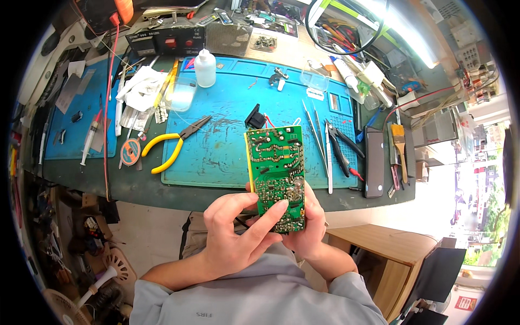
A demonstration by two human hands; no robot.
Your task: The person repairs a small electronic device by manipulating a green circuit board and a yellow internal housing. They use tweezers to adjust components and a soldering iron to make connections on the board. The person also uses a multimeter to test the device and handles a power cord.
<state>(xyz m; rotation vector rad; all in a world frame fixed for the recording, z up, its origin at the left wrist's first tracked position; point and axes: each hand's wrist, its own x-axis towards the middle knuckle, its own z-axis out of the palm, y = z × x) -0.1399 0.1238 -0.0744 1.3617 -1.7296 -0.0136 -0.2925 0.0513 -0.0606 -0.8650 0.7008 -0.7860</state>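
Observation:
I hold a green circuit board [275,162] upright over the bench's front edge, its soldered side facing me. My right hand [309,225] is closed around the lower right edge. At the lower left edge, my left hand [230,230] grips the board, and one of its fingers lies across the solder joints. A black socket [254,117] with red and white wires rests just beyond the board's top; the wires run behind it. What sits on the board's far side is hidden, as are some fingertips.
On the blue mat [222,157] lie yellow-handled pliers [181,141], tweezers [316,132] and black cutters [341,146]. A white squeeze bottle [205,69] stands at the back. Further right are a dark flat case [374,162] and a brush [399,141]. A solder spool [130,152] lies left.

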